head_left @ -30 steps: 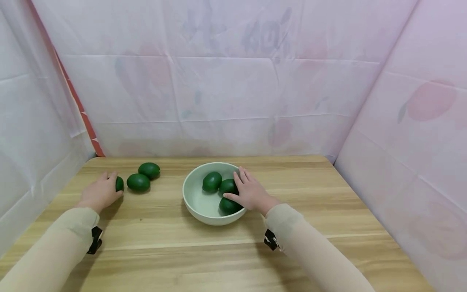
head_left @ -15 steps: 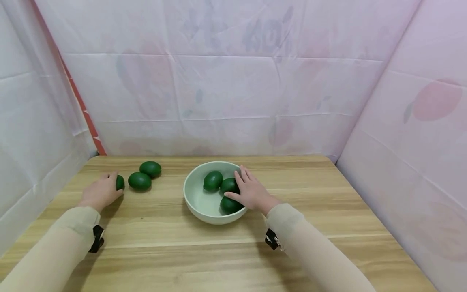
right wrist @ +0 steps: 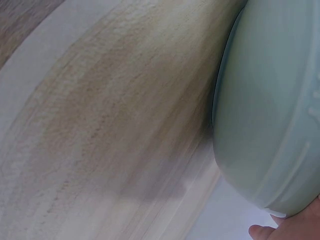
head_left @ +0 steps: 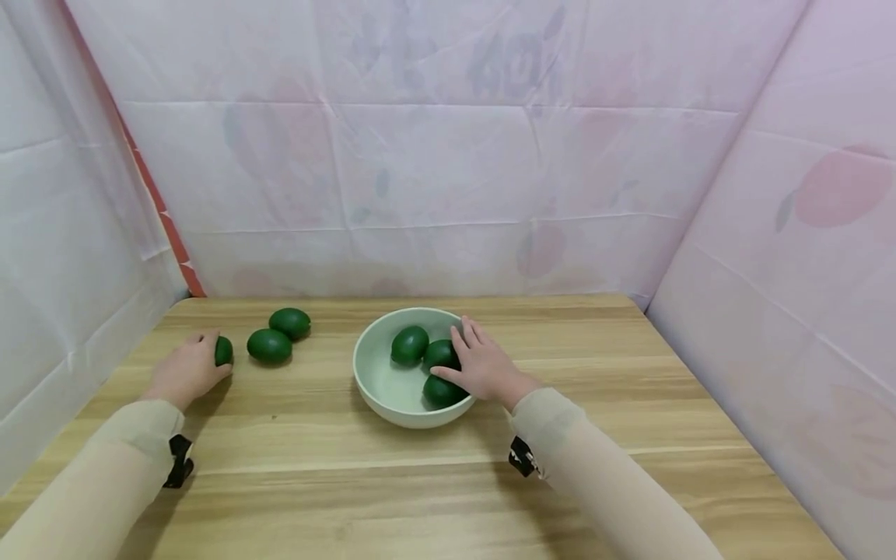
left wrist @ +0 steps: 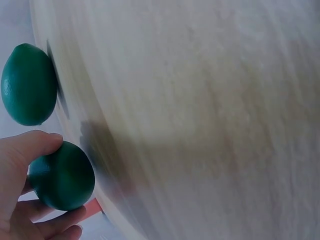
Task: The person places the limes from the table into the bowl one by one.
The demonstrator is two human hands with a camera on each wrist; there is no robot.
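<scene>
We see three green limes [head_left: 409,345] in the pale bowl [head_left: 369,379]; our right hand [head_left: 483,367] rests relaxed on its rim, our left hand [head_left: 183,373] grasps a fourth lime [left wrist: 62,176].

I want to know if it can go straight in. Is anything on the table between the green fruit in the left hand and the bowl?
Yes. Between the green fruit the left hand grips and the bowl lies another fruit, slightly behind the straight line.

Wooden table [head_left: 630,404]; pale floral cloth walls [head_left: 420,155] on three sides.
</scene>
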